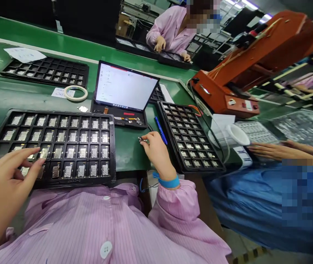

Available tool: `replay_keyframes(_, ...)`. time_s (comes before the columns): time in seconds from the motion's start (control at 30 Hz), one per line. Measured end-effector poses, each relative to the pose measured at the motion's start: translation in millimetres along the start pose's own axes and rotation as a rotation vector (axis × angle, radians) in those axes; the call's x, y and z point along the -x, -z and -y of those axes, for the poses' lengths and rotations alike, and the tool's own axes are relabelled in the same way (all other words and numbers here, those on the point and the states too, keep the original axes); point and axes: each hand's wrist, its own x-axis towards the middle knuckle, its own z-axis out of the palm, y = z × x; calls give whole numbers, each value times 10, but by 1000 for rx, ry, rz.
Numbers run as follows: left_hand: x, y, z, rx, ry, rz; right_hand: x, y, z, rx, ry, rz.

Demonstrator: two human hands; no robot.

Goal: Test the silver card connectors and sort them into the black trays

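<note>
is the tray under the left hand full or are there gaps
Not full: the black tray under the left hand has metal parts in most slots, but slots at its far left look empty.

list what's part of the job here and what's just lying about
In use: left hand at the black tray of metal parts; right hand pinching a small metal part; second black tray.
Lying about: blue pen, roll of tape, tablet.
</note>
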Motion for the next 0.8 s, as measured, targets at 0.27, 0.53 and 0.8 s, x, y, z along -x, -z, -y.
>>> replay_keyframes(0.27, 81, -230, -521, 430, -194, 348, 352, 117, 569, -501, -64, 142)
replay_keyframes(0.53, 81, -225, -814, 944, -83, 671, 840, 47, 1274, -1160, -181, 802)
replay_keyframes(0.8, 92, -51, -752, 1296, 316, 1012, 915, 79, 1329, -1379, -227, 820)
